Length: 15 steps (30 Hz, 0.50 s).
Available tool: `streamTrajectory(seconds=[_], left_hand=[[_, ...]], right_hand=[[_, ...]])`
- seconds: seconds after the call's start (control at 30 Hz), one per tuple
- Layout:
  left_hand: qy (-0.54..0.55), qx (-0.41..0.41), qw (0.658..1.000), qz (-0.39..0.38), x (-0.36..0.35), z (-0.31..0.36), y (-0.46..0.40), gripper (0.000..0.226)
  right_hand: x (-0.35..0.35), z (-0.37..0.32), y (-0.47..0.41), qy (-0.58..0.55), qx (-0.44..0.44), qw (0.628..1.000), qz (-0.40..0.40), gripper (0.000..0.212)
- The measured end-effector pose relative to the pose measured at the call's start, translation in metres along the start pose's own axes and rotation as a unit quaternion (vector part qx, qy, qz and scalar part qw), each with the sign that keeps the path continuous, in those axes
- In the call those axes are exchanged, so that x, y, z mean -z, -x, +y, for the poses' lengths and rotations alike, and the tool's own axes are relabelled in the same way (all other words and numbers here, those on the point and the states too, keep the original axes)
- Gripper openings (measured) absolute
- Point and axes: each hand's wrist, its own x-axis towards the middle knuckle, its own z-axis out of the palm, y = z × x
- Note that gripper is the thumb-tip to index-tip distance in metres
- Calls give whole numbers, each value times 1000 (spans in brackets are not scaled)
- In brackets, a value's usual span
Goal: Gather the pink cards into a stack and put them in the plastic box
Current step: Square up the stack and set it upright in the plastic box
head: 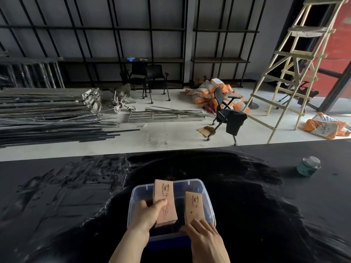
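Observation:
A clear plastic box [206, 194] with a blue base sits on the black table in front of me. My left hand [147, 213] grips a thick stack of pink cards [164, 198], held over the box's left half. My right hand [202, 231] holds a second stack of pink cards [194, 206] by its near end, over the box's right half. Both stacks show dark printing on their top faces. I cannot tell whether either stack touches the box floor.
The table is covered with wrinkled black plastic sheet [66, 196]. A small glass jar [308, 167] stands at the far right of the table. Beyond the far edge lie metal bars, office chairs, orange sacks and a wooden ladder [296, 73].

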Motion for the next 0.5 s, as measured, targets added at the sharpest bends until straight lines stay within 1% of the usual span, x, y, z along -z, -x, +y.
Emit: streamTrajectory(seconds=[0.1, 0.2, 0.23, 0.27, 0.33, 0.4, 0.43, 0.5], left_hand=[[-29, 50, 998, -3, -8, -9, -6, 39], [-81, 74, 994, -18, -17, -7, -11, 48], [-93, 77, 992, -22, -20, -6, -13, 47], [-103, 77, 991, -25, -23, -5, -15, 42], [-117, 80, 989, -32, -28, -5, -19, 34], [-132, 86, 987, -38, -33, -10, -24, 38], [-140, 91, 985, -42, -35, -13, -27, 42], [-154, 97, 982, -54, -39, -16, -28, 41]], right_hand=[[-3, 2, 5, -9, 3, 1000, 9, 47], [-1, 3, 5, -5, 10, 1000, 6, 48], [-1, 3, 4, -3, 11, 1000, 8, 49], [-1, 3, 4, -3, 13, 1000, 10, 48], [-1, 3, 6, -2, 19, 1000, 19, 38], [-2, 4, 7, 1, 23, 999, 22, 31], [-3, 4, 7, 2, 22, 1000, 18, 33], [-5, 6, 7, 5, 20, 1000, 16, 37]])
